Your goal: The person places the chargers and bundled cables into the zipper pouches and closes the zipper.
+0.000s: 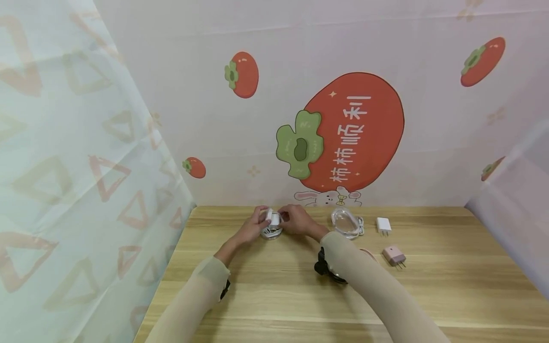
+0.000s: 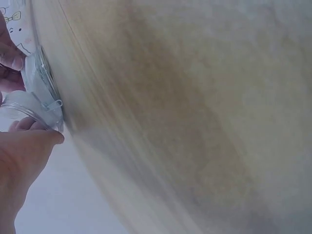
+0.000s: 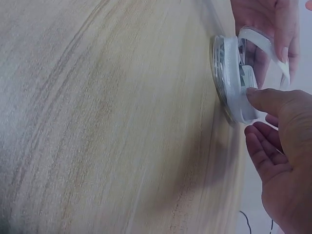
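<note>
A small round clear case (image 3: 219,73) with a white rim and a zip pull stands at the back of the table, its lid (image 3: 257,38) raised. White cable (image 1: 271,232) lies coiled in it. My left hand (image 1: 254,227) pinches the lid on the left. From the right, my right hand (image 1: 298,220) holds a white charger (image 1: 275,219) at the case opening; in the right wrist view its thumb touches the charger, while the other fingers curl beside the case. Where the case hides them, their fingertips cannot be made out.
To the right lie a coiled white cable (image 1: 346,224), a white charger plug (image 1: 383,224) and a pink plug (image 1: 394,255). A pink cable (image 1: 369,254) is partly covered by my right sleeve (image 1: 364,267). A patterned cloth wall (image 1: 240,157) rises behind the table's back edge.
</note>
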Demonstrator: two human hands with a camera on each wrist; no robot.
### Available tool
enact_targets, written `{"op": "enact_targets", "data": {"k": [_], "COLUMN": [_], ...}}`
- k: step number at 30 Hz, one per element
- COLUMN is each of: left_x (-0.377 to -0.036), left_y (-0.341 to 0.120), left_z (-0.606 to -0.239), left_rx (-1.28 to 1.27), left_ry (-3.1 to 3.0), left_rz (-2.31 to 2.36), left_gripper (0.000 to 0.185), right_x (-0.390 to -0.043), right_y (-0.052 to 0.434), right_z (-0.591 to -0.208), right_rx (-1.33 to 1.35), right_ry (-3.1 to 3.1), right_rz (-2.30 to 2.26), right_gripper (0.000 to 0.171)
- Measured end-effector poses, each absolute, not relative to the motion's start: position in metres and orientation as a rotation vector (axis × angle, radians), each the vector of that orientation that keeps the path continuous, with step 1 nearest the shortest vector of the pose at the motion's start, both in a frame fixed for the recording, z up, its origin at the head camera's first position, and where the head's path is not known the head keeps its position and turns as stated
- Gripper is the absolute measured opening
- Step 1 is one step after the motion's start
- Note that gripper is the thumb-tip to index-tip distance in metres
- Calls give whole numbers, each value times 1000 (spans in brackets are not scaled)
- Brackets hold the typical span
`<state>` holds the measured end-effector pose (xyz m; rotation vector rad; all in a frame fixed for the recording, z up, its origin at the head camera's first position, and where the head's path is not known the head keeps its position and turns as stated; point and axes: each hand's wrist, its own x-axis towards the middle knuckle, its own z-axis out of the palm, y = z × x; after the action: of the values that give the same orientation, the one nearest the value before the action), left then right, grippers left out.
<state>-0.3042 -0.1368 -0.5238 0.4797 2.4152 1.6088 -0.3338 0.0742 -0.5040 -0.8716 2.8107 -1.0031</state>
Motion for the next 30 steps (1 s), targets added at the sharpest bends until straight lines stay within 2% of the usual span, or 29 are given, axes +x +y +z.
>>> {"op": "enact_targets", "data": {"k": [14,24,30], "left_x": [-304,-306,-310], "left_y": [-137,-138,-143], "left_z": [-524,-520,-516], "left_rx": [499,515,527], "left_ry": [2583,2605,2638], "left_rz": [1438,1436,1388], "left_gripper": [56,43,43], "right_x": [-334,-332,-333], "right_y": [83,87,85], "right_z": [-505,-503,-505], "right_rx": [-783,-741,-746], "right_ry": [2811,2788,2770], "right_rz": [-1078,-1118,-1114], "right_gripper": [26,25,25]}}
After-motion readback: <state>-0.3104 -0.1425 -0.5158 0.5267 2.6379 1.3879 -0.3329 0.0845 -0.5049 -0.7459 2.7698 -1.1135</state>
